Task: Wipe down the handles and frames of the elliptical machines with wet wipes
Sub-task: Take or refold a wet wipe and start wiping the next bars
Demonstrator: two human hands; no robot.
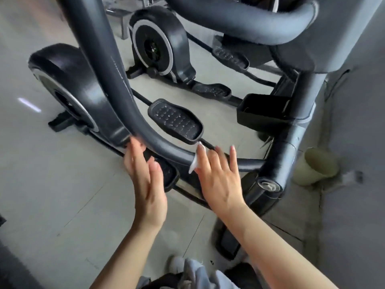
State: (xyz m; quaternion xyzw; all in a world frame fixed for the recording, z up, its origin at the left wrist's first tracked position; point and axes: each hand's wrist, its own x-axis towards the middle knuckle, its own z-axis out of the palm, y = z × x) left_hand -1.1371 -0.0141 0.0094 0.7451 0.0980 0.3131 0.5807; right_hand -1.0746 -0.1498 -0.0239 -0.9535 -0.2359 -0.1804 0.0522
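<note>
A dark curved handle bar (116,84) of the near elliptical machine sweeps down from the top left and bends right toward the upright post (291,142). My right hand (218,176) lies flat on the low part of this bar, fingers spread, pressing a white wet wipe (196,158) against it; only the wipe's edge shows past my fingers. My left hand (145,180) hovers open just left of it, fingertips close under the bar, holding nothing.
Black foot pedals (175,120) and a flywheel housing (68,88) sit behind the bar. A second elliptical (158,40) stands farther back. A second thick handle (250,19) crosses the top right. A pale green cup-like object (316,165) stands by the grey wall at right. Tiled floor lies below.
</note>
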